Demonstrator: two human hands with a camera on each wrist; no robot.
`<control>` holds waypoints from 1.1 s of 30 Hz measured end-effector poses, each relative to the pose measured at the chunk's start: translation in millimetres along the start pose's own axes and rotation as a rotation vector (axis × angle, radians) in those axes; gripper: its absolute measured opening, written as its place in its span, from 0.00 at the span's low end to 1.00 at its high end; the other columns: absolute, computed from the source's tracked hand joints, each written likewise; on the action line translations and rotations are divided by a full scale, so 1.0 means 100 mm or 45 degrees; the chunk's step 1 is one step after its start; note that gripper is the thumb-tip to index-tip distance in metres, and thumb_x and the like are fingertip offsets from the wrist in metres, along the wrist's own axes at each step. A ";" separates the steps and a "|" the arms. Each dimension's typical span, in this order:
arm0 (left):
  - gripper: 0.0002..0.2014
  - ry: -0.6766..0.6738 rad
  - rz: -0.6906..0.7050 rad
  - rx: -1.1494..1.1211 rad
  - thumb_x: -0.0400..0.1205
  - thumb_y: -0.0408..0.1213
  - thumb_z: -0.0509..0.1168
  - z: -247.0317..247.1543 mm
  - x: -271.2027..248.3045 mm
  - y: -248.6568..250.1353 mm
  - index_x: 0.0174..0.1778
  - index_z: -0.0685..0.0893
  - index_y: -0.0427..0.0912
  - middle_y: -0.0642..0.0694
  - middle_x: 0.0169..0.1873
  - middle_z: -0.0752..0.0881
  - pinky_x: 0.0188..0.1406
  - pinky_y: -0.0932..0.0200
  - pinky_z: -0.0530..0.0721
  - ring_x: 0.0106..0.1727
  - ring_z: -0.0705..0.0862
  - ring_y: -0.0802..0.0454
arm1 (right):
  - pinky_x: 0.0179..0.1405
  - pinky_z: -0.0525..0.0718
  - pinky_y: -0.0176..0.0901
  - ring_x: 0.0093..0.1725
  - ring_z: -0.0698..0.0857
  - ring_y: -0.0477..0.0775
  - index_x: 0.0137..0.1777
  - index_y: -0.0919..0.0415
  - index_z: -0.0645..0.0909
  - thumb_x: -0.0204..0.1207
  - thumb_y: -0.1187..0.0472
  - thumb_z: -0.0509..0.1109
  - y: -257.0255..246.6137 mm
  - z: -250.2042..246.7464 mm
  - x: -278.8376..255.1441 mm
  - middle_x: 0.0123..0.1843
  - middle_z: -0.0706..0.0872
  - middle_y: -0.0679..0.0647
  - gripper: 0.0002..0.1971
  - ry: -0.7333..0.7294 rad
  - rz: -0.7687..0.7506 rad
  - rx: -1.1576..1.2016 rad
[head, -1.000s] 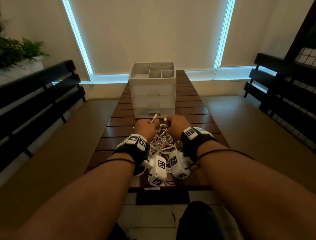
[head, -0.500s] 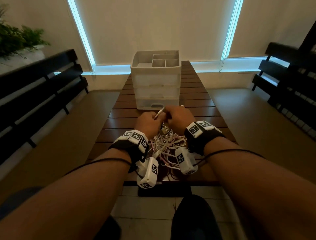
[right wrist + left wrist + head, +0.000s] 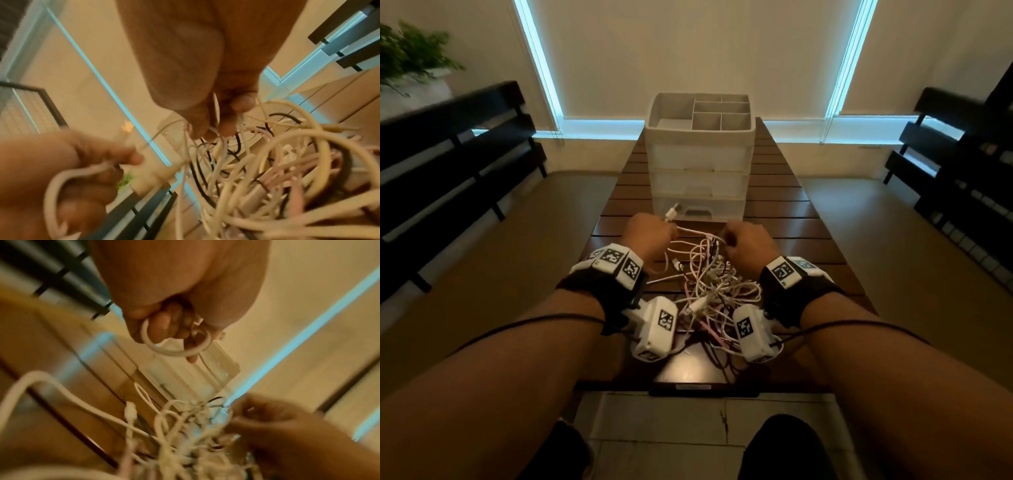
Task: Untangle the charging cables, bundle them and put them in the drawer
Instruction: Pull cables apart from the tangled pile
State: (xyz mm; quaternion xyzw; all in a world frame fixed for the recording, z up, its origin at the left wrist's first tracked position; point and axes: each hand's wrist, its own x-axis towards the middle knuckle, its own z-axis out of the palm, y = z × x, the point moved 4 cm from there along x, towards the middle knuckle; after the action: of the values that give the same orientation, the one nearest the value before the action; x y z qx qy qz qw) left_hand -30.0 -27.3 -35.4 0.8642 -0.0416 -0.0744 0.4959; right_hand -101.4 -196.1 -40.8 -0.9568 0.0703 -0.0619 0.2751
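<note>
A tangle of white, pink and black charging cables (image 3: 709, 284) lies on the slatted wooden table (image 3: 804, 236) between my wrists. My left hand (image 3: 650, 236) grips a white cable (image 3: 174, 352) looped through its curled fingers, and the cable's USB plug (image 3: 672, 213) sticks up past the knuckles. My right hand (image 3: 746, 243) pinches thin strands at the top of the tangle (image 3: 242, 162), lifting them slightly. A stretch of white cable runs taut between the two hands. The white three-drawer unit (image 3: 700, 164) stands just beyond, its drawers closed.
The drawer unit carries an open divided tray (image 3: 702, 113) on top. Black slatted benches (image 3: 448, 154) flank the table on the left and on the right (image 3: 962, 161). A potted plant (image 3: 410, 58) sits at the far left. Window blinds fill the back wall.
Both hands have moved apart, the left going left with its cable and plug, the right staying on the tangle. More cable is drawn out between them.
</note>
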 end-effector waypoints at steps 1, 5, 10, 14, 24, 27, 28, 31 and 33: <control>0.13 0.045 0.023 0.048 0.84 0.38 0.64 -0.04 0.03 -0.04 0.62 0.86 0.38 0.40 0.54 0.88 0.40 0.58 0.82 0.44 0.85 0.50 | 0.51 0.86 0.54 0.47 0.85 0.56 0.47 0.58 0.82 0.78 0.62 0.71 0.01 -0.03 0.02 0.46 0.87 0.54 0.01 0.056 0.007 0.145; 0.15 -0.006 0.162 0.111 0.80 0.41 0.71 -0.05 0.00 -0.11 0.61 0.83 0.43 0.47 0.51 0.85 0.27 0.70 0.71 0.36 0.77 0.66 | 0.44 0.86 0.53 0.40 0.87 0.57 0.46 0.57 0.85 0.78 0.57 0.71 -0.10 -0.08 0.07 0.39 0.89 0.53 0.04 0.040 -0.087 0.274; 0.10 0.194 0.429 -0.145 0.83 0.46 0.66 -0.22 -0.14 0.15 0.49 0.87 0.44 0.51 0.31 0.83 0.25 0.68 0.73 0.25 0.77 0.66 | 0.52 0.87 0.53 0.50 0.87 0.55 0.51 0.54 0.85 0.75 0.66 0.69 -0.24 -0.09 0.20 0.48 0.90 0.51 0.09 -0.082 -0.193 -0.204; 0.16 -0.120 0.310 -0.066 0.88 0.46 0.58 0.05 -0.11 0.13 0.48 0.89 0.43 0.37 0.38 0.89 0.37 0.52 0.84 0.34 0.86 0.50 | 0.51 0.85 0.52 0.48 0.86 0.57 0.55 0.60 0.85 0.76 0.66 0.69 -0.44 -0.07 0.21 0.49 0.89 0.57 0.08 -0.056 -0.328 -0.141; 0.17 -0.028 0.434 0.143 0.84 0.45 0.65 -0.04 -0.09 0.14 0.30 0.82 0.43 0.48 0.23 0.79 0.26 0.58 0.71 0.25 0.76 0.54 | 0.45 0.84 0.49 0.43 0.84 0.54 0.50 0.59 0.80 0.78 0.57 0.70 -0.24 0.04 0.19 0.45 0.85 0.53 0.06 -0.219 -0.164 -0.078; 0.17 0.006 0.352 -0.108 0.85 0.43 0.64 -0.13 -0.12 0.12 0.30 0.81 0.42 0.48 0.23 0.78 0.19 0.68 0.73 0.20 0.74 0.61 | 0.43 0.78 0.45 0.45 0.83 0.53 0.48 0.56 0.79 0.79 0.58 0.69 -0.25 0.04 0.25 0.44 0.84 0.51 0.03 -0.137 -0.149 -0.101; 0.17 0.018 0.314 -0.169 0.85 0.42 0.64 -0.17 -0.12 0.09 0.31 0.82 0.40 0.48 0.23 0.77 0.16 0.72 0.70 0.18 0.73 0.64 | 0.44 0.79 0.45 0.45 0.83 0.53 0.47 0.56 0.79 0.80 0.58 0.69 -0.28 0.03 0.26 0.45 0.85 0.51 0.03 -0.105 -0.136 -0.074; 0.15 0.044 0.272 -0.036 0.84 0.43 0.65 -0.29 -0.07 -0.05 0.33 0.83 0.40 0.48 0.25 0.77 0.19 0.70 0.70 0.23 0.75 0.60 | 0.45 0.84 0.47 0.43 0.87 0.53 0.42 0.57 0.82 0.77 0.61 0.72 -0.35 -0.07 0.27 0.43 0.88 0.54 0.04 0.013 -0.082 0.202; 0.13 0.092 0.303 0.218 0.84 0.42 0.66 -0.32 -0.04 -0.12 0.34 0.82 0.41 0.49 0.27 0.78 0.25 0.61 0.69 0.31 0.77 0.51 | 0.41 0.84 0.40 0.40 0.87 0.48 0.41 0.59 0.85 0.75 0.63 0.75 -0.44 -0.10 0.25 0.41 0.89 0.52 0.02 0.001 -0.080 0.352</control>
State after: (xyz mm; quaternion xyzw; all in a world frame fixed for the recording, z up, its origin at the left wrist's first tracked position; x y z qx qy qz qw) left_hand -28.8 6.8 -29.9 0.8945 -0.1321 0.0197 0.4267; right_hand -74.3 -169.0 -6.6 -0.9116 0.0314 -0.0798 0.4021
